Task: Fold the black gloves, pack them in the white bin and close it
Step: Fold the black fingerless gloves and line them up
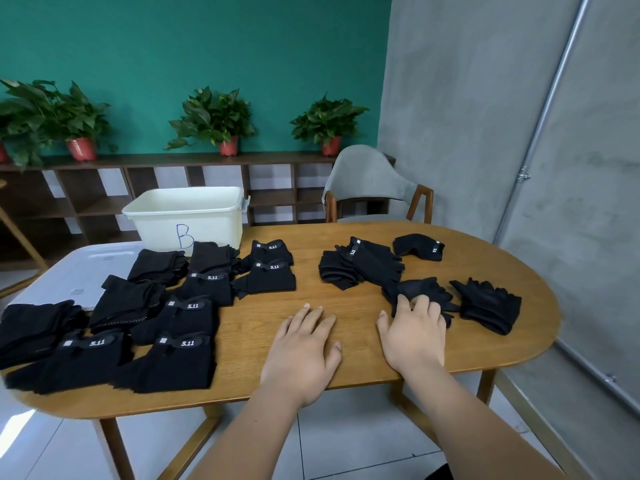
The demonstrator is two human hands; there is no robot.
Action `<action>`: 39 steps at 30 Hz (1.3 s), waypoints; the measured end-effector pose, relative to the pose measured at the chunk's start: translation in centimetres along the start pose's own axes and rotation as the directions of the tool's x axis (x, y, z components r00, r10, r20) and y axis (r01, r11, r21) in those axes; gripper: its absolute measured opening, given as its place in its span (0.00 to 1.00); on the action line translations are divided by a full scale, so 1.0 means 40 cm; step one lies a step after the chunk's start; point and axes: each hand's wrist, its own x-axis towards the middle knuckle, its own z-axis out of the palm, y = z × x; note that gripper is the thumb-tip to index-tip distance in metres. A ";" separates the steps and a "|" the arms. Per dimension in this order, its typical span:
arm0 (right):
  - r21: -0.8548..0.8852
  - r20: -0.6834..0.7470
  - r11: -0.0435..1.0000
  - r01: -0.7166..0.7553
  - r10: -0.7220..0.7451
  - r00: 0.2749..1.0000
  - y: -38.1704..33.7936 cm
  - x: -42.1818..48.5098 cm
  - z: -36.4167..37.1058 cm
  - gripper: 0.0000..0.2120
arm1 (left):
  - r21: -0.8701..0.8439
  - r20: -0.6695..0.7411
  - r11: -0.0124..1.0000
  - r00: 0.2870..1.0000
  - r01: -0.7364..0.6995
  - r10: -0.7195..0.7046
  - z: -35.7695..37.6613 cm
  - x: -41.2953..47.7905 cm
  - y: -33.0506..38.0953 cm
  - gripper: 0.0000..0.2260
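Observation:
Several folded black gloves (180, 327) with "5.11" labels lie in rows on the left half of the wooden table (346, 299). Unfolded black gloves (360, 265) lie in loose heaps on the right half. My right hand (414, 332) rests with its fingertips on one unfolded black glove (424, 289); I cannot tell whether it grips it. My left hand (304, 348) lies flat on the bare wood, fingers apart, holding nothing. The white bin (187, 216), marked "B", stands open at the table's far left edge. Its white lid (83, 268) lies flat under the leftmost gloves.
A grey chair (374, 185) stands behind the table at the far right. A low wooden shelf (173, 188) with potted plants (214, 123) runs along the green wall. A grey concrete wall (519, 133) closes off the right side.

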 end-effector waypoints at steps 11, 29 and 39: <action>0.010 -0.064 0.998 -0.061 0.062 0.996 -0.006 -0.050 -0.016 0.23 | -0.013 -0.018 1.000 1.000 -0.014 0.014 -0.003 -0.007 0.001 0.27; 0.290 -0.334 0.865 0.410 -0.310 0.890 0.032 -0.088 -0.002 0.17 | -0.042 -0.107 0.995 0.991 -0.089 0.084 -0.008 -0.021 0.010 0.28; 0.497 -0.145 0.750 0.436 -0.423 0.894 0.057 -0.102 -0.011 0.18 | 0.007 0.032 0.955 0.954 -0.298 0.297 -0.012 -0.027 0.010 0.26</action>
